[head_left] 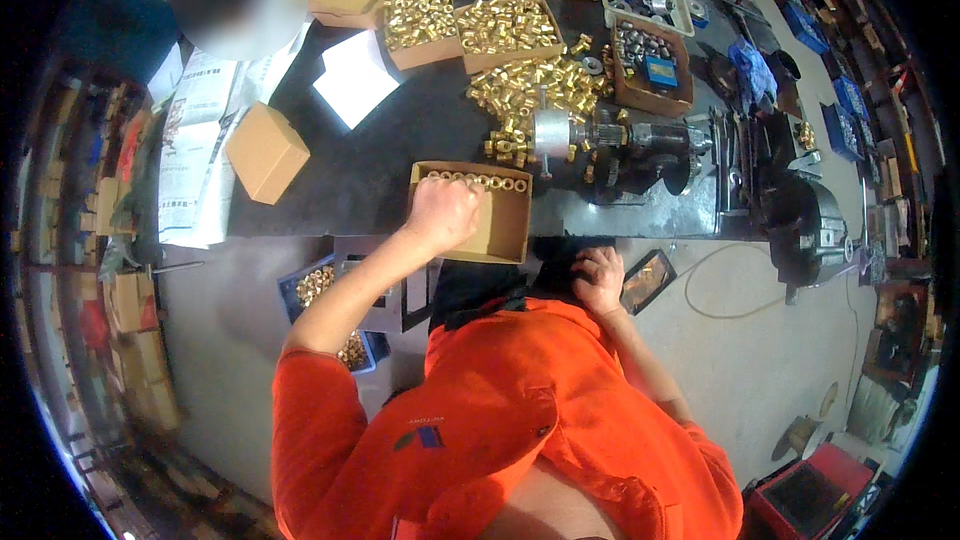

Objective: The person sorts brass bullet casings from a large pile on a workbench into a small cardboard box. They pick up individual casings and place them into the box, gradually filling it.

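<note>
My left hand [447,212] is closed, its fingers curled down over the left part of an open cardboard box [503,248] at the table's front edge. What it holds, if anything, is hidden under the fingers. Along the box's far wall stands a row of brass nuts [495,183], partly covered by that hand; bare cardboard shows in front of it. My right hand [598,278] hangs below the table edge, close to my lap, with its fingers loosely bent and apart. I see nothing in it.
Loose brass fittings [540,90] lie heaped beyond the box. Two cartons of brass parts [510,28] stand behind them. A metal fixture [640,145] is at the right. A closed carton [266,152] and newspaper [200,160] lie left. Blue bins [318,285] sit below the table.
</note>
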### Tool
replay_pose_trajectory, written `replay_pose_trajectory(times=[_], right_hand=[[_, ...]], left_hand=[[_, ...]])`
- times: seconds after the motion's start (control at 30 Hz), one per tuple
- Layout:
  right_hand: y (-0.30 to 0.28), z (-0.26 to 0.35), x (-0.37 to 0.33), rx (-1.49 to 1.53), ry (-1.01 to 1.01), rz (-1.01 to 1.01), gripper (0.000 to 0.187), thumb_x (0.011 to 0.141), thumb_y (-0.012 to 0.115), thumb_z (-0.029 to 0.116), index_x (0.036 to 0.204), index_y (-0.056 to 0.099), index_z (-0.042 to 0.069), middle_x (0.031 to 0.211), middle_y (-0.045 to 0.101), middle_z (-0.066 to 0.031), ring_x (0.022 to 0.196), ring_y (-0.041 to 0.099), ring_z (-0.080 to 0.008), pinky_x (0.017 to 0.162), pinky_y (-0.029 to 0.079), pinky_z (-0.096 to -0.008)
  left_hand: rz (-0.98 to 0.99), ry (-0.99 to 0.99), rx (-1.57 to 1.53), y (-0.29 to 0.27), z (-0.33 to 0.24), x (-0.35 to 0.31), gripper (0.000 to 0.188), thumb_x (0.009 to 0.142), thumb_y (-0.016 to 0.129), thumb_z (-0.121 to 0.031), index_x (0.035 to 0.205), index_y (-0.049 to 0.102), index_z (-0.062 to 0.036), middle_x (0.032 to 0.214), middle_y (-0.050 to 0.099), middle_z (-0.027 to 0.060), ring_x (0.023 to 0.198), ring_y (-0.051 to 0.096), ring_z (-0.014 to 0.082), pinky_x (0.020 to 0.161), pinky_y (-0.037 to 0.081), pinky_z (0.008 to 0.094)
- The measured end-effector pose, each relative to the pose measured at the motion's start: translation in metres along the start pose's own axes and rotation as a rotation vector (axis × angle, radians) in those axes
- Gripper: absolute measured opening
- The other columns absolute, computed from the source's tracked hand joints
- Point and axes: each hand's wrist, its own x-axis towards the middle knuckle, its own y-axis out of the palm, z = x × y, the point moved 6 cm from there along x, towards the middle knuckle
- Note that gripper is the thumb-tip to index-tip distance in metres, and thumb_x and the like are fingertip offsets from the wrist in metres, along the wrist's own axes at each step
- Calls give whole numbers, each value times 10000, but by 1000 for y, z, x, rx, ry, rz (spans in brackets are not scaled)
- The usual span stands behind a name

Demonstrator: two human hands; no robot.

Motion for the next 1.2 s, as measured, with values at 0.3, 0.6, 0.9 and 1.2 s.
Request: replay_pose_trajectory(times=[0.3,0.6,0.9,1.2], right_hand=[[1,-1,0,16,20,25,209,564,660,196,759,667,123,974,633,-18,942,533,-275,783,413,-415],[-2,3,2,-17,18,14,180,572,650,178,743,660,122,969,635,-6,924,538,-270,765,418,-407],[2,-1,1,-14,45,31,222,568,646,192,775,689,126,977,644,1,958,533,-260,801,412,-399],[3,-2,-1,9,58,47,215,565,649,183,767,686,118,976,645,-1,955,535,-263,815,410,-401]], left_hand=[[13,-31,-56,-10,8,2,170,830,607,-231,848,667,-73,694,653,150,665,660,327,607,525,454],[-33,138,-327,-35,41,70,150,769,668,-174,886,695,-84,795,677,140,750,654,335,661,521,448],[377,76,-279,-11,40,97,227,797,652,-221,980,667,-88,837,679,144,849,652,324,734,493,448],[297,109,-373,4,69,97,211,819,565,-101,955,694,-4,828,694,173,749,681,294,698,535,383]])
